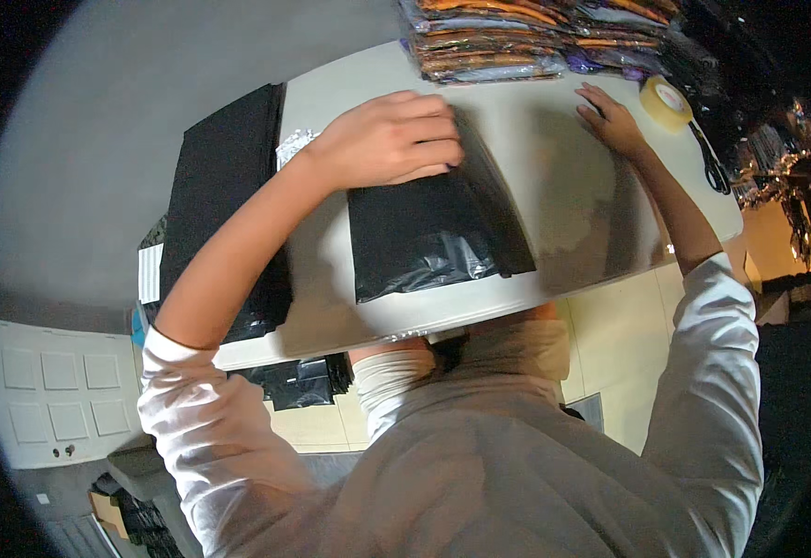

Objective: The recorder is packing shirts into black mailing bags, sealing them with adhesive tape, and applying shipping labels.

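A black plastic mailing bag [419, 230] lies on the white table [391, 314] in front of me, its shiny lower end towards me. Over its far part rests my left hand [405, 139], the fingers bent down; whether they pinch the plastic is hidden. A darker folded strip runs along the bag's right side. My right hand [607, 115] is at the table's far right, fingers apart and holding nothing, just left of a roll of tape [667, 103]. At the left, beside my left forearm, lies a stack of black plastic bags [224, 167].
Several clear-wrapped orange and purple packets [496, 42] are piled at the far edge. Black-handled scissors [712, 164] lie at the right edge, near the tape. Crumpled silvery material [295, 146] sits between the bags. More black bags [301, 383] are below the table's near edge.
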Motion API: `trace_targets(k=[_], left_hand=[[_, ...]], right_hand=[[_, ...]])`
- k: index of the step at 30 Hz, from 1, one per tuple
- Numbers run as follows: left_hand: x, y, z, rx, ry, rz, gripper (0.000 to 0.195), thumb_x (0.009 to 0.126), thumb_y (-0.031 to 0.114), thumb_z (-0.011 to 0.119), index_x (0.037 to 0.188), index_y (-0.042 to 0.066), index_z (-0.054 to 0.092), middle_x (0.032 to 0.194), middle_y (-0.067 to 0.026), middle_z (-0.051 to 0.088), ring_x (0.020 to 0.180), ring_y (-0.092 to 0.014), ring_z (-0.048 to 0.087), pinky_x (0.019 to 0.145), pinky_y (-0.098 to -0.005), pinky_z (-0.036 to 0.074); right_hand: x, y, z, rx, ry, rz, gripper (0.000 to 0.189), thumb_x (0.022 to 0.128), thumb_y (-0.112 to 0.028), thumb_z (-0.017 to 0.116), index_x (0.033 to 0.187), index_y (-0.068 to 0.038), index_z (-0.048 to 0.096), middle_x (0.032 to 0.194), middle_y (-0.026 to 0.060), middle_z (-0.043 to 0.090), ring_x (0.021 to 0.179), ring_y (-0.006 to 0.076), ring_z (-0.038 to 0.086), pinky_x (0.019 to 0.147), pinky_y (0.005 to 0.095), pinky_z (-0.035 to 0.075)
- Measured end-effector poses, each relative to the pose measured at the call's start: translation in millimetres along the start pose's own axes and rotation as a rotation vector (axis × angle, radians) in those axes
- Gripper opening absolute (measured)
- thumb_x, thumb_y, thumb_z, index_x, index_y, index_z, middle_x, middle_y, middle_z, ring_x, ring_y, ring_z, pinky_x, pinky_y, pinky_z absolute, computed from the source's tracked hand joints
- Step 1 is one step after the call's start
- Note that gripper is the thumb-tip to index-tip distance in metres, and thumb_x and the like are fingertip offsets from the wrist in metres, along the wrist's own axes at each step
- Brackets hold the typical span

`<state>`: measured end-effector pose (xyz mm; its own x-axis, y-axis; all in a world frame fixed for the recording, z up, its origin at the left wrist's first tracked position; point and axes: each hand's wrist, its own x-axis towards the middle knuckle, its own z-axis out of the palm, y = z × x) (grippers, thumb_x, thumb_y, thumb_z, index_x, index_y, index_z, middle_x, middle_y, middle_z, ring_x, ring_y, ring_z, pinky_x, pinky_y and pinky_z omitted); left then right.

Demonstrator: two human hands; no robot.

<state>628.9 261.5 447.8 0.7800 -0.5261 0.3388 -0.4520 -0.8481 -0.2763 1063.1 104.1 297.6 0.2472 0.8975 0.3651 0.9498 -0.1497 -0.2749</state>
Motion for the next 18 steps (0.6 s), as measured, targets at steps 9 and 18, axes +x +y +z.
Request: trace_targets(k=[9,18], left_hand=[[-93.2,25.4,32.1,0.043,-0.025,-0.220,0.017,0.082,0.016,0.075,0.095,0.010,0.067,0.098,-0.0009,0.065,0.100,-0.021,0.064,0.082,-0.0353,0.054],[-101.2,36.9,37.4,-0.063,0.059,-0.308,0.020,0.075,0.008,0.077,0.094,0.014,0.079,0.101,-0.0013,0.070,0.094,-0.022,0.067,0.083,-0.0350,0.059]], right_hand=[[0.7,4.5,-2.5,-0.005,-0.061,0.037,0.055,0.102,-0.049,0.053,0.144,-0.013,0.055,0.158,0.0153,0.043,0.148,0.0332,0.038,0.122,0.0422,0.030],[-2.8,-4.0,-6.2,0.035,-0.062,0.047,0.052,0.102,-0.044,0.055,0.144,-0.013,0.055,0.158,0.0140,0.043,0.148,0.0325,0.037,0.122,0.0415,0.030]])
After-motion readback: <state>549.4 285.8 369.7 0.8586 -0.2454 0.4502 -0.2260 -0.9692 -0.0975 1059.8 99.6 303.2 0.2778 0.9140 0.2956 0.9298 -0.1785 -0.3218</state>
